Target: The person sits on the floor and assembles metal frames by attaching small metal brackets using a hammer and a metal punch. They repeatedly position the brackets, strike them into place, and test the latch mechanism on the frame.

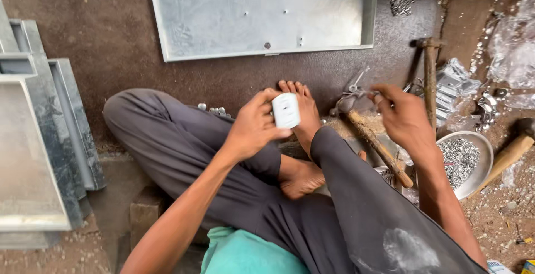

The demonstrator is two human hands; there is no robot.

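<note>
Closest to me sit the crossed legs in dark grey trousers [184, 146], knees spread, with a teal shirt hem [245, 254] at the bottom edge. From there I read my left hand [253, 126] closed around a small white rounded-rectangular plastic block [286, 110], thumb on its lower edge and fingers behind it, held just above one bare foot [304, 109]. A second bare foot [301, 178] is tucked beneath the wrist.

My right hand [404, 115] hovers well apart from the block, fingers curled and pinched together near the tips; I cannot tell whether they hold anything. Just below it lies a wooden-handled hammer [376, 143], running diagonally towards the right knee. Beyond the hand stands a second wooden-handled tool [430, 81], upright on the ground, and a third wooden handle [510, 157] pokes in past a round metal dish of small grey screws [465, 159], which sits just right of the wrist.

Crumpled clear plastic bags [512, 51] lie farther right. Ahead of both hands rests a flat galvanised sheet-metal tray [262, 12] with a raised rim. Well left of my left hand, grey sheet-metal channels [39, 140] are stacked; I count at least three. A yellow package corner [528, 266] shows at the far right, too little to describe.
</note>
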